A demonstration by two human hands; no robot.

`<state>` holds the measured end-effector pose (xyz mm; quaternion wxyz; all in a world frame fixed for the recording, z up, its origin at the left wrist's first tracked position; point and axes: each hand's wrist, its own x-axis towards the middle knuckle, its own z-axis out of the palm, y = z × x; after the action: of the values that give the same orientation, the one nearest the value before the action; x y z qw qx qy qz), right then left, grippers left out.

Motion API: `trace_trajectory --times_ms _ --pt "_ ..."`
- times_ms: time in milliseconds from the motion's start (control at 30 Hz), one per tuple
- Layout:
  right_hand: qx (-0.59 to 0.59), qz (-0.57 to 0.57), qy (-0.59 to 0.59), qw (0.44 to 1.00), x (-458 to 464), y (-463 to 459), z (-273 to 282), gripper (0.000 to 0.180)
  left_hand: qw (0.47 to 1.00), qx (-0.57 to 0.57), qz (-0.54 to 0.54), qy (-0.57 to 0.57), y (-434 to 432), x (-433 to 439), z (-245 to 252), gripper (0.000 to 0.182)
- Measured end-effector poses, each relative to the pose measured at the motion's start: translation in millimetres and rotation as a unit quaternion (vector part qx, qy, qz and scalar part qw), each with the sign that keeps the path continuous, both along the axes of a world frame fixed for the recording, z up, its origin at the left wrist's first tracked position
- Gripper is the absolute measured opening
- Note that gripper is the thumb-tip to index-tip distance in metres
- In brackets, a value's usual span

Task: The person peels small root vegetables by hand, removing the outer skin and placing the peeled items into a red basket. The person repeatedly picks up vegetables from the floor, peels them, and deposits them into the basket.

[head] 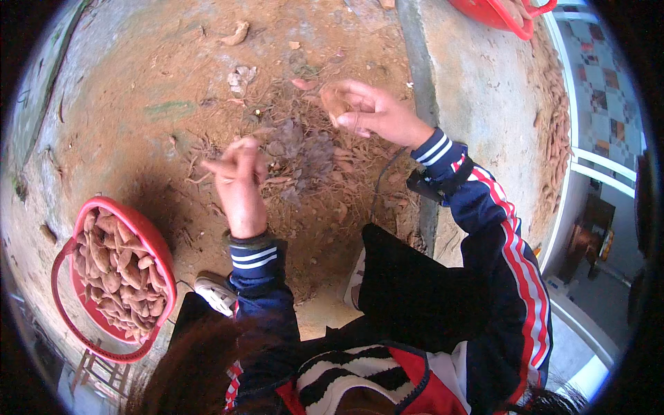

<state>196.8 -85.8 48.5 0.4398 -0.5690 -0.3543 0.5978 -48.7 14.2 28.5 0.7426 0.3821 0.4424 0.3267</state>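
Note:
In my right hand (371, 109) is a brownish sweet potato (334, 101), held between the thumb and fingers above the ground. My left hand (239, 174) hovers to the left of it, apart from it. Motion blurs that hand's curled fingers, so whether they pinch anything is unclear. Under and between the hands lies a heap of thin roots and small root pieces (345, 166). Dark dried leaves (303, 155) are mixed into this heap. To the left, a red plastic basket (167, 249) with a raised handle is filled with sweet potatoes (124, 264).
Another red basket (519, 26) stands at the upper right. Many sweet potatoes (557, 119) lie along the wall at right. A single root (236, 33) rests on the far ground. My shoe (215, 293) is near the left basket. A dark cable (381, 179) crosses the heap's right side.

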Motion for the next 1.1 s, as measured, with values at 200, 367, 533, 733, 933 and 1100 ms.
trace_trajectory --times_ms 200,367,533,733,933,1100 --pt "0.014 0.065 -0.035 0.997 -45.6 1.3 14.7 0.019 0.991 -0.045 -0.056 -0.112 -32.7 23.1 -7.4 0.041" --pt "0.067 0.100 -0.169 0.978 -51.0 -2.3 15.9 0.024 0.977 -0.149 -0.093 -0.120 -28.4 12.9 -11.5 0.027" --pt "0.130 -0.014 -0.249 0.960 -44.0 1.3 18.2 0.022 0.950 -0.183 -0.179 -0.176 -33.0 7.9 -18.0 0.026" --pt "0.099 -0.118 -0.378 0.913 -16.8 8.2 25.5 0.021 0.911 -0.218 -0.193 -0.291 -31.1 2.8 -21.9 0.047" --pt "0.217 0.005 -0.390 0.895 -24.8 4.0 20.4 0.031 0.917 -0.199 -0.224 -0.263 -29.4 4.1 -14.7 0.052" --pt "0.193 0.100 -0.290 0.932 -45.7 2.0 24.4 0.026 0.919 -0.166 -0.274 -0.231 -29.6 4.9 -15.2 0.038"
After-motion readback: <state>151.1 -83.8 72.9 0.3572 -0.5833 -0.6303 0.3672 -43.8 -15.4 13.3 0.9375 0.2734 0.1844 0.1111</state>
